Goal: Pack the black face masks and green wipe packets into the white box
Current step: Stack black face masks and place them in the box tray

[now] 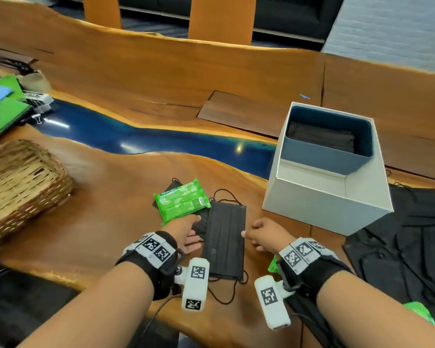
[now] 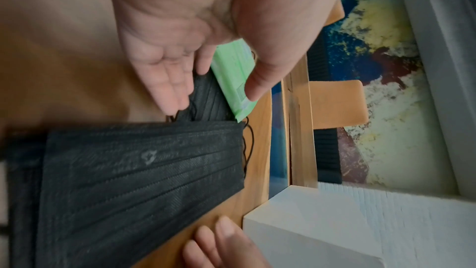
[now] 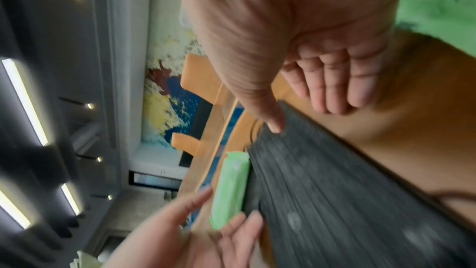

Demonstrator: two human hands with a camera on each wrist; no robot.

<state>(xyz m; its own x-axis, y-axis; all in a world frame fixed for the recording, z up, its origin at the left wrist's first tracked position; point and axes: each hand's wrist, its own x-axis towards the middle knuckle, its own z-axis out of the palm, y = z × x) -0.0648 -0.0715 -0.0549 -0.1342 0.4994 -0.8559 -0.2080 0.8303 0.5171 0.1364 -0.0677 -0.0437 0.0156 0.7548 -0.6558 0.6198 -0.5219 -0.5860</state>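
Lying flat on the wooden tabletop (image 1: 106, 197), a black face mask (image 1: 225, 239) is seen between two hands. The left hand (image 1: 186, 232) is spread, its fingers (image 2: 167, 87) laid on a second black mask (image 2: 208, 101) that is tucked partly under a green wipe packet (image 1: 182, 200). The right hand (image 1: 264, 233) is loosely curled beside the first mask's edge, and nothing is held in it. The white box (image 1: 332, 197) is placed near, to the right, with dark masks inside. More masks are piled beside it.
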